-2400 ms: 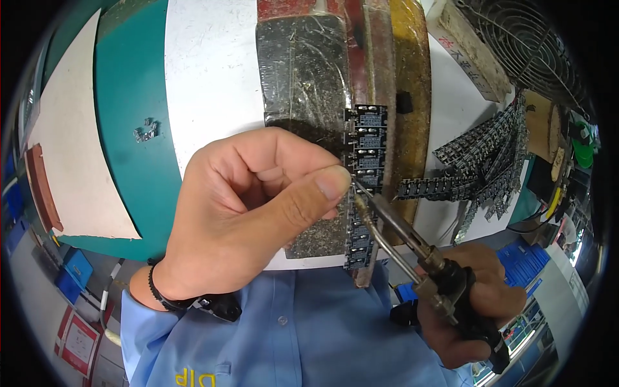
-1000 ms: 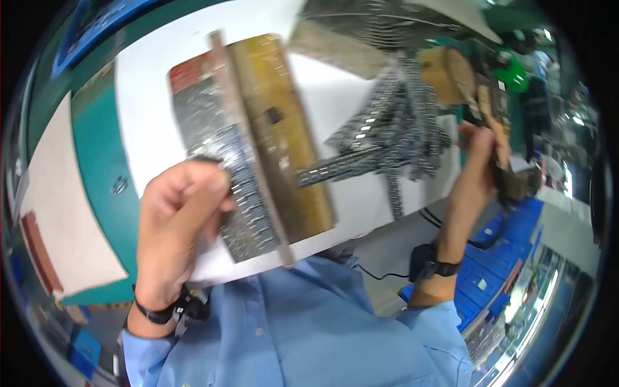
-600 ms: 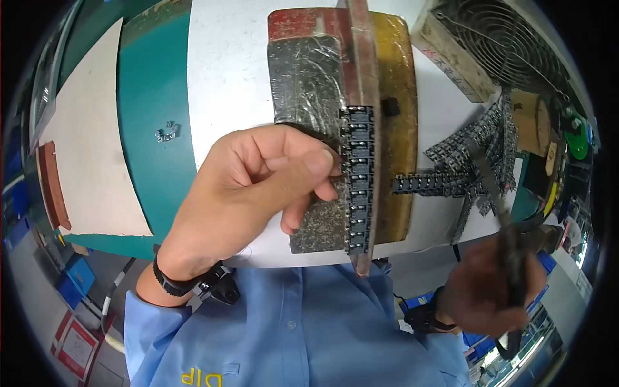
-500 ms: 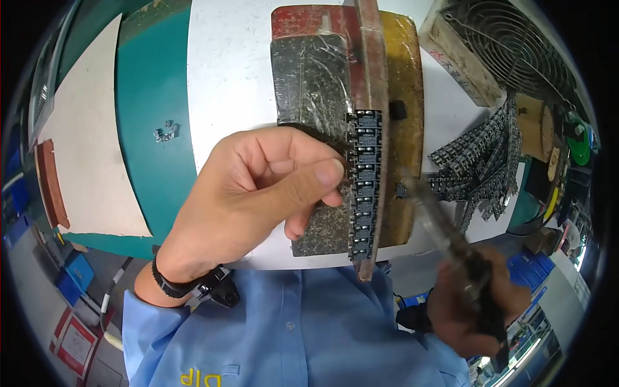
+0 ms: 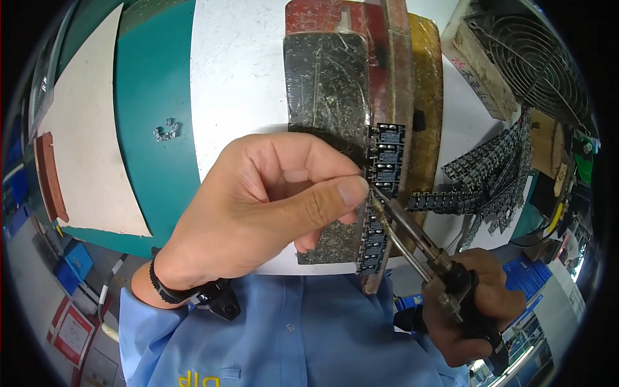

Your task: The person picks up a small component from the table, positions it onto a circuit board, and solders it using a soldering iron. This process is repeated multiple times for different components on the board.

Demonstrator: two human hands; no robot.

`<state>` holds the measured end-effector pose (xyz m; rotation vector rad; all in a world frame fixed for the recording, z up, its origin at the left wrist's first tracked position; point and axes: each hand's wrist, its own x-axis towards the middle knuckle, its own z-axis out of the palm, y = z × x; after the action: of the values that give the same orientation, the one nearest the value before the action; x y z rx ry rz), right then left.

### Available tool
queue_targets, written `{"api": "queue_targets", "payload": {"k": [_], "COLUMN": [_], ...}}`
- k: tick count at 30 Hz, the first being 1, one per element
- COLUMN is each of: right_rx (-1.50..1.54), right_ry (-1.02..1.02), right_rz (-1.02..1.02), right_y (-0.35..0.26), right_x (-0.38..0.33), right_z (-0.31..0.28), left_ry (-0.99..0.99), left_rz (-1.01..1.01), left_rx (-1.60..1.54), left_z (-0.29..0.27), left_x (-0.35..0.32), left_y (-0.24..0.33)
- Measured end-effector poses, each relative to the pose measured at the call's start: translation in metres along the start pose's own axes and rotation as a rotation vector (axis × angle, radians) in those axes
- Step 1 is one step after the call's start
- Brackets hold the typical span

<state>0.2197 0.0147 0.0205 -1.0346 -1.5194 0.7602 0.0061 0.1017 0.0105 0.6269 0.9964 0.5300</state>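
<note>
A strip of small black circuit boards (image 5: 389,155) with shiny pads lies along a reddish-brown bar (image 5: 401,71). My left hand (image 5: 277,206) is at the strip's left edge, thumb and forefinger pressed together; whatever they pinch is too small or hidden to make out. In my right hand (image 5: 480,303), fingers wrapped round its black handle, is a soldering iron (image 5: 425,242) with a thin metal tube beside the barrel. Its tip meets the strip right by my left fingertips. Under the bar are a worn black block (image 5: 322,77) and a yellow-brown block (image 5: 425,84).
More black board strips (image 5: 490,168) are heaped at the right. Beyond them stands a fan with a round wire guard (image 5: 532,58). Several small shiny metal parts (image 5: 167,131) sit on the green mat (image 5: 148,84), near a beige sheet (image 5: 97,142).
The soldering iron has moved up and left, from right of the bar onto the strip. The bar, strip and blocks appear farther right. My left hand keeps its pinch.
</note>
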Motion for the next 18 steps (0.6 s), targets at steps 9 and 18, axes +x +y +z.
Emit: {"api": "queue_targets", "payload": {"k": [9,18], "right_rx": [-0.016,0.054], "right_ry": [-0.119,-0.163], "right_rz": [-0.008,0.048], "right_y": [0.004,0.003], "right_x": [0.0,-0.009], "right_z": [0.002,-0.014], "left_ry": [0.021,0.048], "left_rz": [-0.007,0.049], "left_rx": [0.007,0.056], "left_z": [-0.004,0.004], "left_x": [-0.001,0.0], "left_y": [-0.005,-0.014]}}
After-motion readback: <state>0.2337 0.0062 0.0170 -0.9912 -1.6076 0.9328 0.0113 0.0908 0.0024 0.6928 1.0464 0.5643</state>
